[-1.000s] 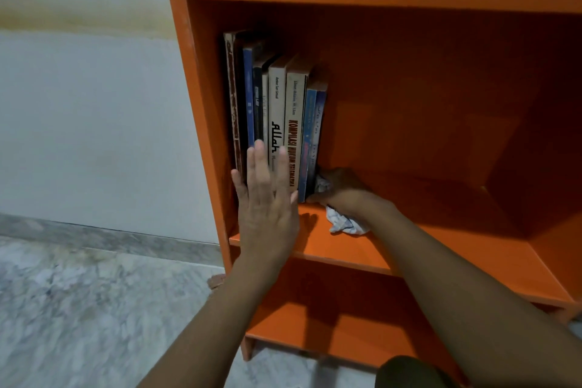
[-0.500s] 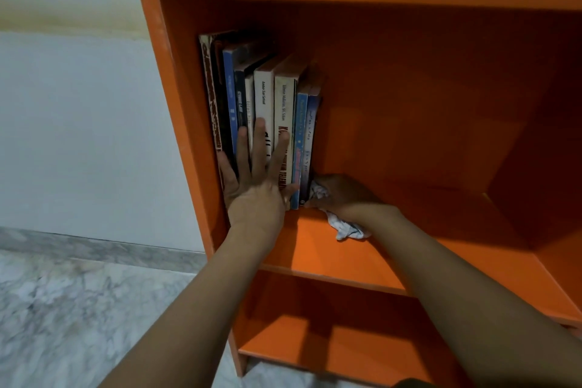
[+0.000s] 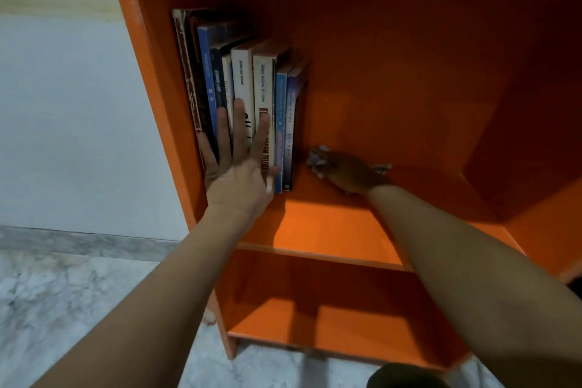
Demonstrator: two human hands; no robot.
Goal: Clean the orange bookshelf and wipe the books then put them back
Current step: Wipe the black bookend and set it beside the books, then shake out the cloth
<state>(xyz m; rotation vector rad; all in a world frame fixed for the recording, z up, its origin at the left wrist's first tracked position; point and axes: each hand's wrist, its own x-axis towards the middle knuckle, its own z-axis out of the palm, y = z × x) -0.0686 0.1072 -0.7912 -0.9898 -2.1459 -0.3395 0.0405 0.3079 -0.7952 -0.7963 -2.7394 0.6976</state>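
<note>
Several books [image 3: 248, 79] stand upright at the left end of the middle shelf of the orange bookshelf [image 3: 315, 230], against its left wall. My left hand [image 3: 239, 167] lies flat on their spines with straight, spread fingers. Deep on the same shelf, right of the books, my right hand [image 3: 349, 175] grips a crumpled whitish cloth [image 3: 316, 159]. The cloth sticks out on both sides of the hand and sits on the shelf board near the back panel.
The shelf board to the right of the books is bare orange up to the right wall [image 3: 519, 135]. A lower shelf [image 3: 330, 324] shows below. A white wall [image 3: 78, 120] and marble floor [image 3: 78, 309] lie to the left.
My right hand has slid with the cloth deeper into the shelf and a little right, away from the books. My left hand stays pressed on the spines, fingers now spread.
</note>
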